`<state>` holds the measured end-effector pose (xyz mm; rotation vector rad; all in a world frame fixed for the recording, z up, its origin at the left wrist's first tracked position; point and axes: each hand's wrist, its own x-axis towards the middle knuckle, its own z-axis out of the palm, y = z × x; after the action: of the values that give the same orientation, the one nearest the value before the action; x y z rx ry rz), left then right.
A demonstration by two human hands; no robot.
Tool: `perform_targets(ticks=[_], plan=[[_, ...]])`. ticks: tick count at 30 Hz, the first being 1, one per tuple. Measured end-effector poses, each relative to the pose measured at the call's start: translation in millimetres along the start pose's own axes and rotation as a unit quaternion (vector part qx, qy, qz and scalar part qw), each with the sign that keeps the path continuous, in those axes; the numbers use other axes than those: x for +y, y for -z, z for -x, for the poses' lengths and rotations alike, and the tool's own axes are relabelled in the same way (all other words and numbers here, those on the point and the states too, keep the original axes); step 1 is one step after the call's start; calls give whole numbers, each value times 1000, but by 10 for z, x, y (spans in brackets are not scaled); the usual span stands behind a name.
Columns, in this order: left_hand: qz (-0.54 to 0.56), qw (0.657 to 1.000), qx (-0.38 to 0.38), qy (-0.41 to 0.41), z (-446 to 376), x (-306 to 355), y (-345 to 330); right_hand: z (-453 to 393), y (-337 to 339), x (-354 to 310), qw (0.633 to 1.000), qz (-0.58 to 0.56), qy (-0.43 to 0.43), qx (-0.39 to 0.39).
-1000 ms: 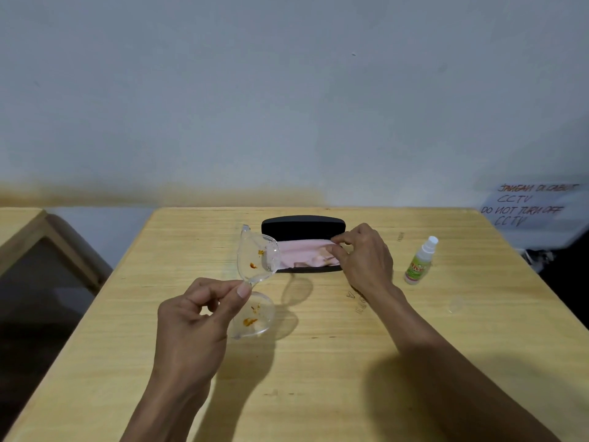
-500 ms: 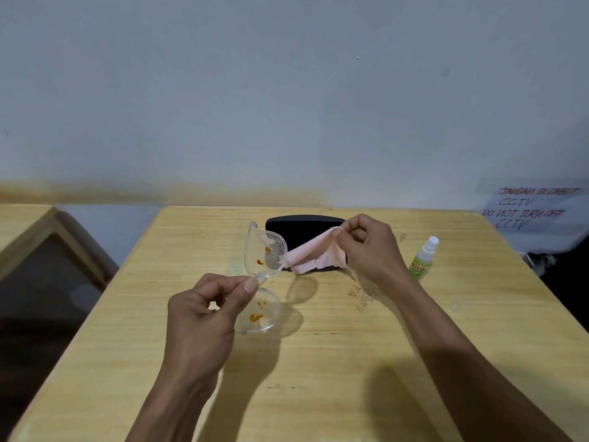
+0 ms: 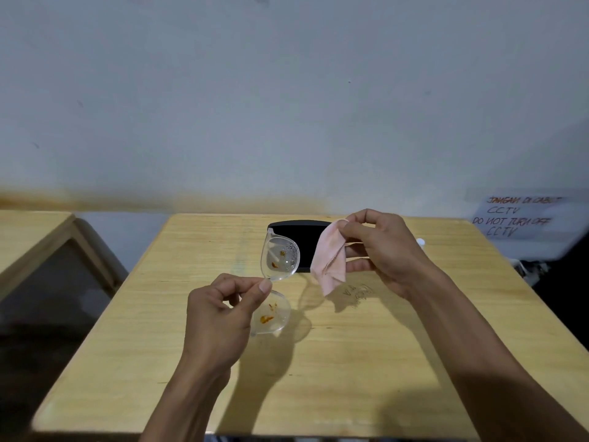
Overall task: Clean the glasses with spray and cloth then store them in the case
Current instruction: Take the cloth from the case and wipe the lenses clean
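1. Left hand pinches the stained glasses at the bridge, held above the surface.
2. Right hand fingers pinch the pink cloth, lifted before the open case.

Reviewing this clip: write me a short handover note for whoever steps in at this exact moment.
Left hand pinches the clear glasses at the bridge, held above the table.
Right hand holds the pink cloth up beside the far lens.
Black case lies open at the table's far edge; the spray bottle is mostly hidden behind the right hand.
Done: droplets show on the far lens, so it looks sprayed; cloth is in hand.
Left: wipe the orange stains off both lenses, then put the glasses in the case.
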<state>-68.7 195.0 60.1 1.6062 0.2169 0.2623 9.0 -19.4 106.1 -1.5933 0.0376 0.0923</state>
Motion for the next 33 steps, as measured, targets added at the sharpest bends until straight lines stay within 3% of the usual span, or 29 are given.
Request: perform_targets(ticks=[9, 16, 23, 28, 33], plan=[[-10, 1000, 14, 0, 99, 81, -73, 341, -77, -71, 987, -105, -26, -120], [-15, 1000, -8, -5, 147, 160, -140, 456, -248, 76, 986, -87, 60, -127], [-31, 999, -15, -3, 163, 225, -153, 412, -305, 258, 983, 48, 168, -58], [-38, 999, -22, -2, 186, 249, -150, 384, -319, 293, 979, 29, 188, -68], [-42, 999, -27, -2, 199, 260, -178, 331, -381, 332, 976, 21, 215, -23]])
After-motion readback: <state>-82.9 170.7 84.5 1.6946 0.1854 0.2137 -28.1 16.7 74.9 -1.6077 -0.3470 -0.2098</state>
